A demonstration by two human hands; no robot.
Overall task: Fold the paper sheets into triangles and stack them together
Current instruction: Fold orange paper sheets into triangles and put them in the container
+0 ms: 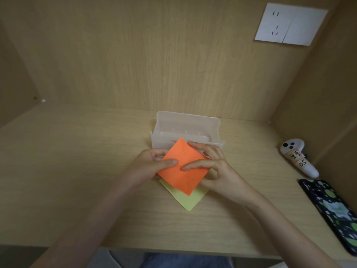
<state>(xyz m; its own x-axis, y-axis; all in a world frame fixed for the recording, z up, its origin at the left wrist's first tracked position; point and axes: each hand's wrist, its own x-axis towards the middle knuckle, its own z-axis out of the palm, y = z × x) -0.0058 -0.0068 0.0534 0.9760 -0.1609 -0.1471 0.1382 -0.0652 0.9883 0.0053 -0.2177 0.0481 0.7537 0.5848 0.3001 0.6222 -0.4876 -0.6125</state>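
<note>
An orange square paper sheet (pixel 182 167) is held a little above the desk, turned like a diamond. My left hand (pixel 148 165) pinches its left side, thumb on top and fingers under the edge. My right hand (pixel 214 169) pinches its right side, with one finger lying across the top face. Under the orange sheet a yellow paper (pixel 186 199) lies flat on the desk, only its near pointed half showing.
A clear plastic box (pixel 188 130) stands open just behind the papers. At the right lie a white handheld controller (pixel 297 157) and a phone in a black and green case (pixel 332 211). Wooden walls close in the back and sides; a white socket (pixel 289 24) sits on the back wall.
</note>
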